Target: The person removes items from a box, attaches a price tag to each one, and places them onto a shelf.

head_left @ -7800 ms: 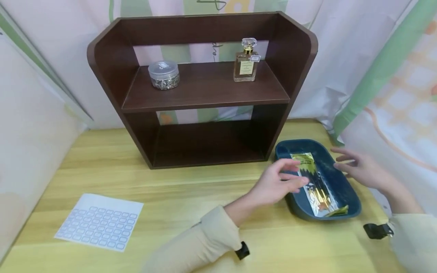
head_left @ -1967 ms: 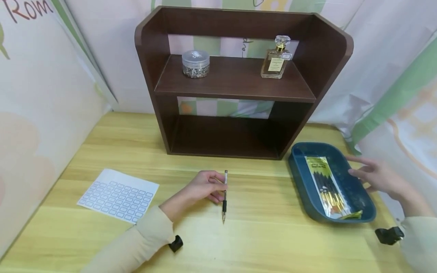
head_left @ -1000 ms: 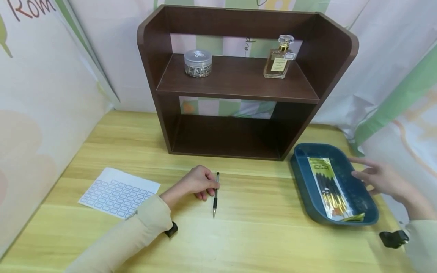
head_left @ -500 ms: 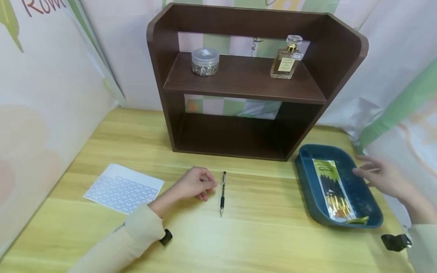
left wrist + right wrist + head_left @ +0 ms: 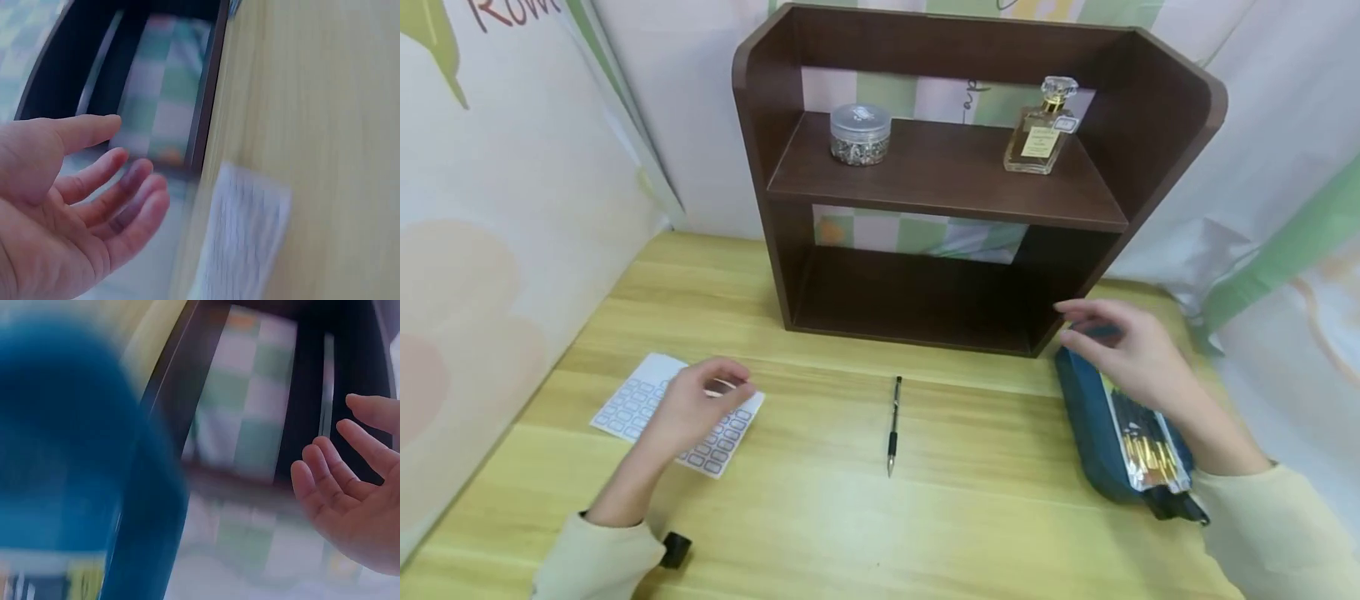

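Observation:
Over the sheet of blue-framed labels [image 5: 718, 446] hangs my left hand [image 5: 696, 412], fingers loosely bent and holding nothing. My right hand [image 5: 1131, 354] is raised above the blue plastic tray [image 5: 1086, 433], its fingers apart and nothing between them. In that tray lies a clear packet of paintbrushes [image 5: 1142, 446], partly hidden by the right forearm. A black-gripped pen [image 5: 893, 425] lies alone on the table between the two hands, its tip toward me. In the left wrist view the label sheet [image 5: 247, 231] is blurred; in the right wrist view the tray [image 5: 150, 506] looms close.
A dark brown two-tier shelf [image 5: 947, 187] stands at the back of the wooden table [image 5: 970, 533]. On its upper board are a lidded clear jar [image 5: 860, 137] and a perfume bottle [image 5: 1037, 137]. Curtained walls close in the left, back and right.
The left hand, earlier over the tray, set the pen on the table, let it go and moved left to the label sheet. The right hand left the tray's right rim and rose leftward over it.

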`<state>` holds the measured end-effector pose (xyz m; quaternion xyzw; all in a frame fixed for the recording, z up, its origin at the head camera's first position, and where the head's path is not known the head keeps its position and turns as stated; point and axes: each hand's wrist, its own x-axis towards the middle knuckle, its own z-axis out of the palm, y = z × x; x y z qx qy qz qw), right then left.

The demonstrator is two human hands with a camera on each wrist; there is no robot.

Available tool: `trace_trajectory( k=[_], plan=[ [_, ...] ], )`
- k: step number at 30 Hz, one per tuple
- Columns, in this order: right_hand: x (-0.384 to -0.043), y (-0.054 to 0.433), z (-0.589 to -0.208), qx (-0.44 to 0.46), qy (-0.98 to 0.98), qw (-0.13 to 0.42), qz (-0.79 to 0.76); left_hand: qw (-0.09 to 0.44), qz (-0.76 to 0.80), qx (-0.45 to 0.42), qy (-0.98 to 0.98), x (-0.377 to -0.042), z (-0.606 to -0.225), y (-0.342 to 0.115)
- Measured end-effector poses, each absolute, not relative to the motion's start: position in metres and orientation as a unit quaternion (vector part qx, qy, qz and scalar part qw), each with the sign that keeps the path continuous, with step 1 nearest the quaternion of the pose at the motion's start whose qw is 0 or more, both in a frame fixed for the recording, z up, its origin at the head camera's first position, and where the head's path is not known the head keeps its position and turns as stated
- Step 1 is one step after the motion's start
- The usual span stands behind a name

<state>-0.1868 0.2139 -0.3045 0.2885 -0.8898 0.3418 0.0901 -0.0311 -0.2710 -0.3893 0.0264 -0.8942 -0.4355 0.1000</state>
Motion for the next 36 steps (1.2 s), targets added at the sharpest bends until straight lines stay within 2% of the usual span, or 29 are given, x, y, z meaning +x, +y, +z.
trace_trajectory(
  k=[4,8,15,22,26,36],
  plan=[
    [-0.183,0.168,-0.306,0.337,-0.868,0.055,0.36,0.103,-0.408,0.086,-0.903,-0.017,-0.388,-0.303],
    [-0.181,0.126,-0.313,0.371,-0.853,0.005,0.367,0.07,-0.349,0.132,-0.925,-0.008,-0.389,-0.324],
    [-0.18,0.06,-0.33,0.422,-0.816,-0.056,0.39,0.014,-0.285,0.147,-0.947,-0.005,-0.398,-0.341],
    [-0.176,0.005,-0.349,0.461,-0.792,-0.114,0.385,-0.004,-0.277,0.144,-0.95,-0.002,-0.405,-0.349],
    [-0.175,-0.023,-0.353,0.471,-0.787,-0.129,0.377,0.001,-0.274,0.146,-0.951,-0.001,-0.405,-0.35],
    [-0.17,-0.078,-0.361,0.492,-0.778,-0.16,0.357,0.056,-0.318,0.133,-0.937,0.001,-0.401,-0.343]
  ],
)
